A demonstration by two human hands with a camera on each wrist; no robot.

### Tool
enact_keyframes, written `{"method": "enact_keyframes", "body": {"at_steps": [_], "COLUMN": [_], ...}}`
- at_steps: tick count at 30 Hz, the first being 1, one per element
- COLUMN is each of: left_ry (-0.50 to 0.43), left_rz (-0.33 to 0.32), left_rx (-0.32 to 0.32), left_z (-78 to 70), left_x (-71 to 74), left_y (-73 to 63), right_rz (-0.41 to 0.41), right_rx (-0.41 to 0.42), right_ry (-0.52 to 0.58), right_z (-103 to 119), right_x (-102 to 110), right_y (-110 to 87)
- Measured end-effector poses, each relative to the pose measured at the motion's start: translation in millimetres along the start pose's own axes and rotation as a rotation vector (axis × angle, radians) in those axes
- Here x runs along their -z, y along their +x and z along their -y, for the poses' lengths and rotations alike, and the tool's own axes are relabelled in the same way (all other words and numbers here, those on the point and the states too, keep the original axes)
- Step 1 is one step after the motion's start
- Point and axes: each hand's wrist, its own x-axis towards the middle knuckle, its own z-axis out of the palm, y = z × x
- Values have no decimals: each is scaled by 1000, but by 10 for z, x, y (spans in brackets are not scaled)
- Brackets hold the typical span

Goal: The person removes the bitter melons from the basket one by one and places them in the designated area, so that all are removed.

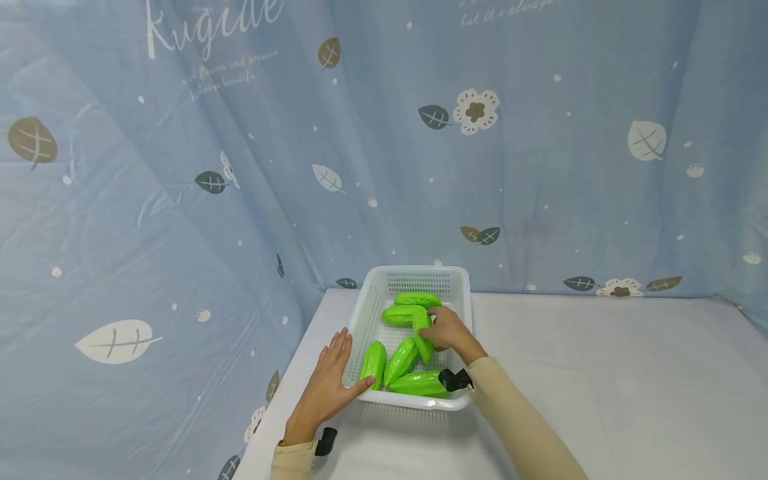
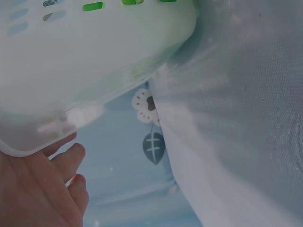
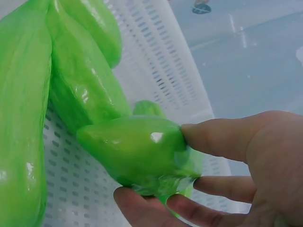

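A white plastic basket (image 1: pixel 414 400) with slotted walls holds several glossy, bright green, cucumber-like vegetables. Inside it, my right hand (image 1: pixel 449 330) pinches one green vegetable (image 1: pixel 423 337) between thumb and fingers. The right wrist view shows that same vegetable (image 3: pixel 142 146) with crinkled clear film at the gripped end, lying across others. My left hand (image 1: pixel 329 381) is spread at the basket's near left corner, with the thumb over the rim. From the left wrist, the fingers of the left hand (image 2: pixel 42 189) appear beside and under the basket's edge (image 2: pixel 94 90).
The basket stands on a white-covered table (image 1: pixel 600 373) near its back left corner. A blue curtain (image 1: pixel 540 167) printed with leaves and flowers hangs behind and to the left. Black wrist cameras (image 1: pixel 455 380) are worn on both wrists.
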Motion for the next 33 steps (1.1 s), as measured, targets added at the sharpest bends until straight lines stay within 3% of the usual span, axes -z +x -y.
{"method": "enact_keyframes", "body": {"at_steps": [21, 26, 33], "left_ry": [57, 73, 84], "left_rz": [2, 35, 46], "left_rx": [-42, -41, -36], "left_z": [3, 3, -17], "left_x": [16, 21, 52], "left_y": [6, 27, 13], "right_rz": [51, 80, 92], "right_rx": [23, 45, 57], "right_ry": [326, 399, 423], "right_z": [-36, -69, -48], "right_x": [98, 148, 182], "right_y": [2, -14, -62]}}
